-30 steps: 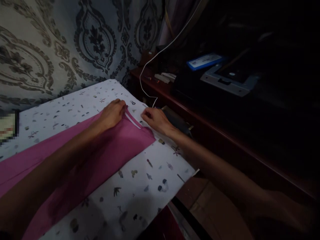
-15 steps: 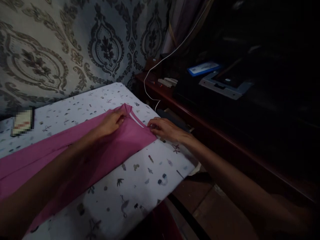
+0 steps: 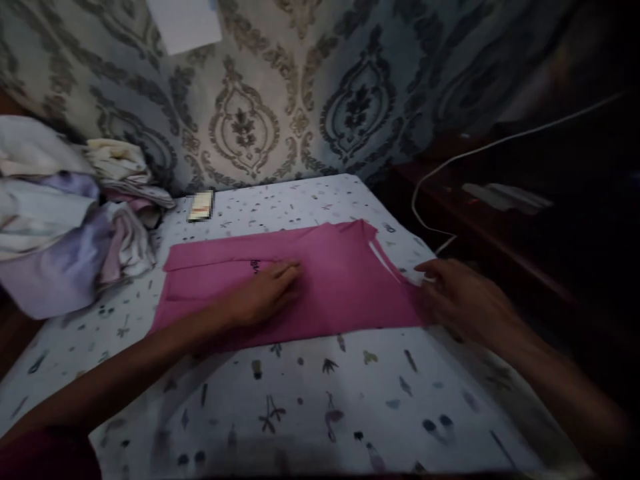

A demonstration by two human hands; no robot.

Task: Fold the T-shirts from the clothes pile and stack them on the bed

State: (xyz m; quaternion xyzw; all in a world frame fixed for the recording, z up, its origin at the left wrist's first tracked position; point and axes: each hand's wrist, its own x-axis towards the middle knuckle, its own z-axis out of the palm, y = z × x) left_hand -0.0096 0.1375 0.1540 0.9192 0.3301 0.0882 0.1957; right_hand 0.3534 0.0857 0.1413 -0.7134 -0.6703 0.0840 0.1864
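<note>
A pink garment (image 3: 345,287) lies folded lengthwise on a white patterned cloth (image 3: 310,400), its neckline toward the right and a bit of dark lettering near its middle. My left hand (image 3: 267,290) rests flat on the garment beside that lettering, its fingers stretched out and somewhat blurred. At the garment's right end, my right hand (image 3: 460,297) is beside the neckline corner, index finger extended. Its lower fingers are smeared and dark, so whether they touch or pinch the fabric is hidden.
Crumpled clothes (image 3: 65,213) are heaped at the left. A small blurred card-like object (image 3: 201,205) lies near the patterned wall (image 3: 300,100). Beyond the right edge are a white cable (image 3: 465,155) and a dark reddish piece of furniture (image 3: 520,247).
The view has swung left, bringing the clothes heap into sight. My left hand has moved from near the neckline toward the garment's middle. My right hand remains by the neckline corner.
</note>
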